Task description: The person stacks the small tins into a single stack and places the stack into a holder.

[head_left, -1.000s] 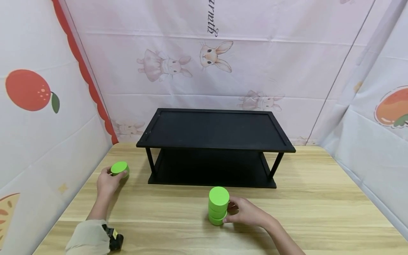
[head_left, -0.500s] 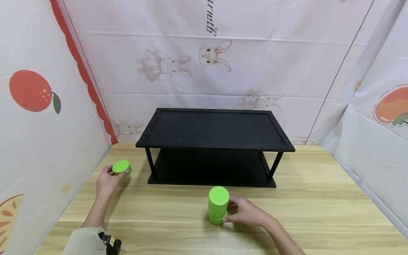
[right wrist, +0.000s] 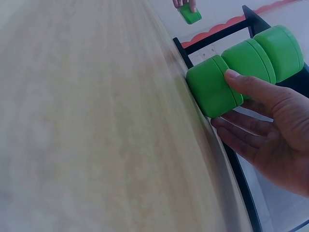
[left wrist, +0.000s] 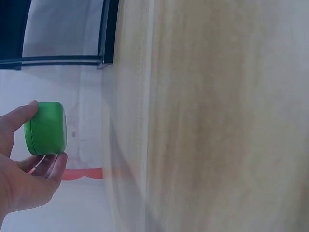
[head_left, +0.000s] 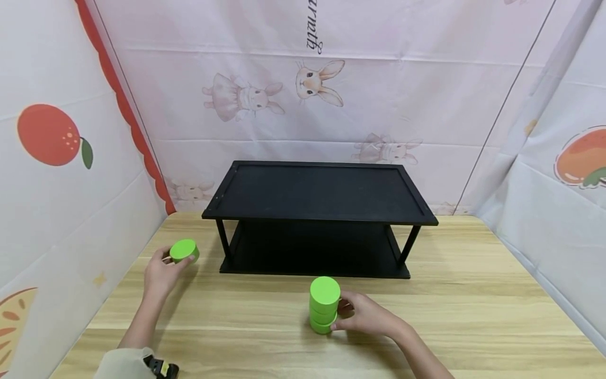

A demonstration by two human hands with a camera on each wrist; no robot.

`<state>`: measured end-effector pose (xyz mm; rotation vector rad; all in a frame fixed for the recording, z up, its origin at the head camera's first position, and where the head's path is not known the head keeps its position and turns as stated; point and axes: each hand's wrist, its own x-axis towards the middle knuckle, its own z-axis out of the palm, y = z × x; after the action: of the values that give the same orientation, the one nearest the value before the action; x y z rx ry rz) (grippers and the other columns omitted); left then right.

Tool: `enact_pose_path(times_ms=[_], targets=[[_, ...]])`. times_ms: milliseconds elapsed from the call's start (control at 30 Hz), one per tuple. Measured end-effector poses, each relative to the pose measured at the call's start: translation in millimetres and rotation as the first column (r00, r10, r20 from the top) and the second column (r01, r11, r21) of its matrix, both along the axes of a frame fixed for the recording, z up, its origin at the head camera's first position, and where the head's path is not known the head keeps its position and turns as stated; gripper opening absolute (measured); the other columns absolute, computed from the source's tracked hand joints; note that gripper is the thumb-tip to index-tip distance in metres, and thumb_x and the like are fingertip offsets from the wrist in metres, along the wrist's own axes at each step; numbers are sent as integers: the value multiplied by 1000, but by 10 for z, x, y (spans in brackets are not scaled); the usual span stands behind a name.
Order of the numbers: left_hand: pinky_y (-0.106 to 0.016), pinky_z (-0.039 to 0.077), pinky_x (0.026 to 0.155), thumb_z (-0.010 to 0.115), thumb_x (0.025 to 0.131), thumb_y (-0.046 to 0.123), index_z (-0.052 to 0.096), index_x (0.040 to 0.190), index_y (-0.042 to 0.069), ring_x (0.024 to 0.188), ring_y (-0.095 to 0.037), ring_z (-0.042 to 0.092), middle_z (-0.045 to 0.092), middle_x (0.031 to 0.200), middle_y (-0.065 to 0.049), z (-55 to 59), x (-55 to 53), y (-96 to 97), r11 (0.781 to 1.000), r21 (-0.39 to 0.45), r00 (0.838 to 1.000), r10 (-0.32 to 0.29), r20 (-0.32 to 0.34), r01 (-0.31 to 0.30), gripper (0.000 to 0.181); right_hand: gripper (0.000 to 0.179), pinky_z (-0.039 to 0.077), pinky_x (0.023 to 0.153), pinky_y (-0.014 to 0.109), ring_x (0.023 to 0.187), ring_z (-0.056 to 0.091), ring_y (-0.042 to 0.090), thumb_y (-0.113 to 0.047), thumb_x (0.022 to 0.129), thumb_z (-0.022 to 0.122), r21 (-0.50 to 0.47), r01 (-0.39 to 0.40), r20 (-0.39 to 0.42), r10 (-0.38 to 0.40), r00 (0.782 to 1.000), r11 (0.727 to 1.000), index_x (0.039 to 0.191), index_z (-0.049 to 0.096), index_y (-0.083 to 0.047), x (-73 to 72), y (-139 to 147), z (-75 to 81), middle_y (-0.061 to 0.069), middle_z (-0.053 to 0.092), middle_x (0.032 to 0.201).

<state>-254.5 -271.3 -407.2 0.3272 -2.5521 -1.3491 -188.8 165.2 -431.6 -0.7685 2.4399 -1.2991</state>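
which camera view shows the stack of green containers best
The right wrist view: it shows the green stack up close, its three tiers distinct. The head view shows it smaller, seen from above, standing on the table. The left wrist view does not show it.

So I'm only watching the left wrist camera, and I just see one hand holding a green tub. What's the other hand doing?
Observer: The right hand is holding a stack of green tubs near its bottom.
Operator: Ooh, a stack! How many tubs tall?
Observer: Three, one on top of another.
Operator: And where's it standing? I can see a bit of something black.
Observer: It's on the wooden table, in front of the black shelf.
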Motion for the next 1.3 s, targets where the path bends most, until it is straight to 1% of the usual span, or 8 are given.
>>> enact_pose_path(times_ms=[300, 533, 667, 767, 867, 933, 1100, 1300], targets=[[-41, 46, 87, 69, 83, 27, 35, 134, -6, 112, -39, 46, 43, 126, -28, 13, 73, 6, 1000, 13, 1000, 3, -6, -3, 70, 45, 48, 83, 30, 94, 58, 17, -26, 74, 77, -4, -6, -7, 6, 1000, 1000, 112, 57, -12, -26, -4, -19, -6, 60, 100], [-45, 42, 91, 70, 83, 27, 34, 135, -7, 112, -39, 46, 43, 126, -28, 54, 118, 33, 1000, 3, 999, -24, -23, 25, 71, 45, 48, 83, 30, 94, 58, 16, -26, 75, 77, -6, -8, -7, 8, 1000, 1000, 112, 57, -12, -28, -6, -26, -6, 60, 100], [-29, 45, 87, 70, 82, 28, 35, 135, -6, 112, -37, 47, 44, 126, -28, 78, 148, 53, 999, -4, 998, -42, -37, 42, 72, 45, 48, 83, 31, 94, 58, 17, -26, 75, 77, -13, -7, -2, 7, 1000, 1000, 113, 57, -12, -20, -7, -21, -6, 60, 100], [-13, 43, 78, 71, 82, 27, 36, 134, -6, 110, -37, 48, 45, 124, -28, 94, 177, 74, 999, -8, 997, -54, -55, 54, 71, 45, 48, 83, 32, 94, 58, 17, -24, 74, 78, -23, -5, 9, 6, 1000, 1000, 113, 57, -12, -12, -9, -13, -6, 59, 100], [-9, 41, 76, 71, 82, 28, 37, 134, -5, 111, -37, 48, 46, 125, -26, 109, 199, 99, 997, -4, 995, -72, -72, 72, 71, 46, 48, 83, 33, 94, 58, 17, -23, 74, 78, -29, -5, 17, 5, 1000, 1000, 113, 57, -12, -6, -8, -8, -6, 59, 100], [-10, 43, 78, 71, 82, 30, 37, 135, -4, 112, -37, 47, 45, 126, -26, 120, 211, 116, 996, -5, 994, -86, -74, 86, 72, 46, 48, 83, 33, 94, 58, 17, -23, 74, 78, -31, -7, 16, 8, 1000, 999, 113, 56, -12, -8, -6, -9, -6, 59, 100], [-30, 46, 88, 69, 82, 35, 34, 136, -4, 113, -38, 46, 43, 127, -26, 144, 259, 165, 994, -4, 992, -110, -56, 110, 75, 45, 49, 83, 32, 94, 58, 17, -23, 74, 78, -31, -12, 10, 13, 1000, 999, 112, 57, -12, -13, -3, -14, -5, 59, 100], [-28, 47, 86, 68, 84, 31, 34, 136, -5, 111, -39, 48, 44, 126, -28, 151, 313, 209, 992, -8, 990, -127, -55, 127, 72, 45, 49, 84, 32, 94, 58, 17, -24, 74, 78, -28, -13, 11, 14, 1000, 1000, 112, 56, -12, -10, -3, -21, -5, 59, 100]])
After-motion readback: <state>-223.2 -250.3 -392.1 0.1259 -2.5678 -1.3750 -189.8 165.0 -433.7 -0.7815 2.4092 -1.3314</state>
